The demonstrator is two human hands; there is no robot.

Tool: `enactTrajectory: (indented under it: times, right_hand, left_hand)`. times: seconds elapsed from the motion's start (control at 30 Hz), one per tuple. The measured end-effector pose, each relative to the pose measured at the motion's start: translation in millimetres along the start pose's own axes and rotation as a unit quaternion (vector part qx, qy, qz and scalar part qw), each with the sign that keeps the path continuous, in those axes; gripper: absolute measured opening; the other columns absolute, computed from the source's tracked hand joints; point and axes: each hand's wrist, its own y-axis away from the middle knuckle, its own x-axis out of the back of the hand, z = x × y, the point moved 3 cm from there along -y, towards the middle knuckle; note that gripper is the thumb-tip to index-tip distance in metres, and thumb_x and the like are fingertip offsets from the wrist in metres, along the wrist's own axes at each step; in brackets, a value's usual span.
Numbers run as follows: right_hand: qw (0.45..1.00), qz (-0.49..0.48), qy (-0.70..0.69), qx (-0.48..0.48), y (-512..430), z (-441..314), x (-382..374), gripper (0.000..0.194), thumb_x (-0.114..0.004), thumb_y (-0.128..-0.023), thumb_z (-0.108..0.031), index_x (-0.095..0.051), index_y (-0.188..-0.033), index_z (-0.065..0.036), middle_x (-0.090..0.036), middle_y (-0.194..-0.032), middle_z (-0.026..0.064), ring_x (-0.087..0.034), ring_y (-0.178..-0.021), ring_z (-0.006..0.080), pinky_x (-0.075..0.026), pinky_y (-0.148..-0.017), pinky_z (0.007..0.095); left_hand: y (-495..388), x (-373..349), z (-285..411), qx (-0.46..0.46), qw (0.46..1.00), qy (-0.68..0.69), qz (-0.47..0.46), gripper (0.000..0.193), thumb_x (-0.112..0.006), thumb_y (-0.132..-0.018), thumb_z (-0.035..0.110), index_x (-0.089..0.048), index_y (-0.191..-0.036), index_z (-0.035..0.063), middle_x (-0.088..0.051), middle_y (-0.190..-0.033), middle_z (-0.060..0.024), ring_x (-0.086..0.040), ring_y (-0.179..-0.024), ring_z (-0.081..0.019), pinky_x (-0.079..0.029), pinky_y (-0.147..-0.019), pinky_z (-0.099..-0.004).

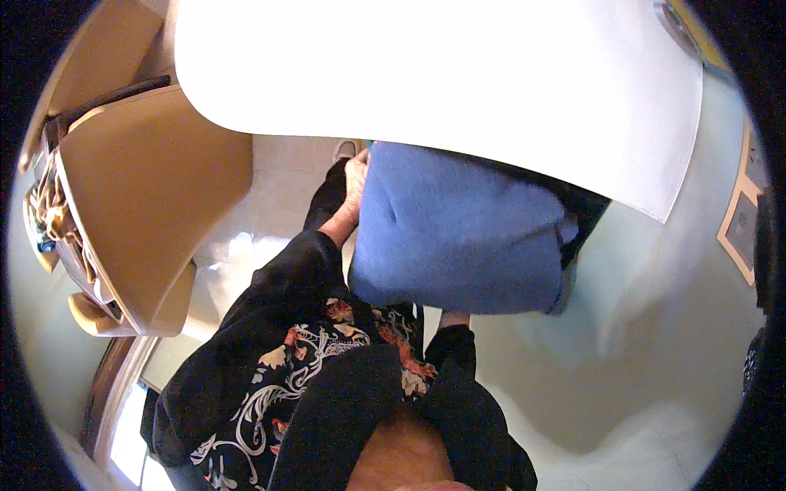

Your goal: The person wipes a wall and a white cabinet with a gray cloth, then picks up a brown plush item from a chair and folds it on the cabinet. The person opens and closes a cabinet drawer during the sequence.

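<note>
A folded blue cloth (454,227), thick and soft-looking, lies in front of my body, just short of the white tabletop. My left hand (356,175) grips its left side near the table edge; the fingertips are partly hidden. Under the near edge of the cloth goes my right forearm, with only the wrist showing, so the right hand itself is hidden. Something black (586,221) shows beneath and beyond the cloth on the right; I cannot tell what it is.
The bright white tabletop (430,67) spans the top of the view. To the left stands a tan cabinet-like piece (159,202) with a jumble of things (58,215) at its far side. A shoe (346,150) rests on the tiled floor (282,184). Framed pictures (740,227) hang at the right.
</note>
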Motion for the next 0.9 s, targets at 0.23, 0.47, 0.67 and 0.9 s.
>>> enactTrajectory:
  times: [0.23,0.47,0.67,0.9]
  right_hand:
    - [0.999,-0.005,0.032,0.011,1,1,11,0.031,-0.048,-0.085,-0.030,-0.058,-0.099,-0.004,-0.062,-0.097,0.0125,-0.061,-0.086,0.0218,-0.049,-0.063,0.0353]
    - [0.944,0.025,0.320,-0.069,64,-4,46,0.029,-0.049,-0.085,-0.028,-0.060,-0.096,-0.003,-0.064,-0.093,0.0127,-0.062,-0.083,0.0210,-0.050,-0.060,0.0342]
    - [0.791,-0.330,0.514,0.032,197,-51,-84,0.020,-0.051,-0.085,-0.016,-0.062,-0.084,0.000,-0.062,-0.077,0.0063,-0.059,-0.072,0.0140,-0.047,-0.067,0.0280]
    - [0.618,-0.279,0.377,0.631,232,-169,-311,0.017,-0.053,-0.078,0.001,-0.059,-0.094,0.004,-0.061,-0.098,0.0158,-0.058,-0.091,0.0275,-0.045,-0.082,0.0356]
  left_hand:
    - [-17,2,-22,-0.031,0.998,-0.054,0.025,0.054,-0.052,-0.084,0.047,-0.062,-0.095,-0.0046,-0.066,-0.080,-0.0138,-0.060,-0.072,-0.0149,-0.047,-0.068,-0.0295]
    - [-35,-5,-38,-0.073,0.986,-0.149,-0.013,0.062,-0.042,-0.083,0.057,-0.060,-0.105,0.0024,-0.061,-0.096,-0.0241,-0.057,-0.095,-0.0372,-0.043,-0.083,-0.0398]
    - [6,39,-26,-0.112,0.963,-0.240,-0.046,0.046,-0.048,-0.084,0.041,-0.056,-0.109,0.0033,-0.060,-0.102,-0.0209,-0.056,-0.098,-0.0344,-0.043,-0.085,-0.0383]
    - [21,138,36,-0.076,0.973,-0.218,-0.016,0.035,-0.055,-0.083,0.024,-0.056,-0.108,-0.0004,-0.063,-0.100,-0.0149,-0.061,-0.093,-0.0222,-0.046,-0.084,-0.0312]
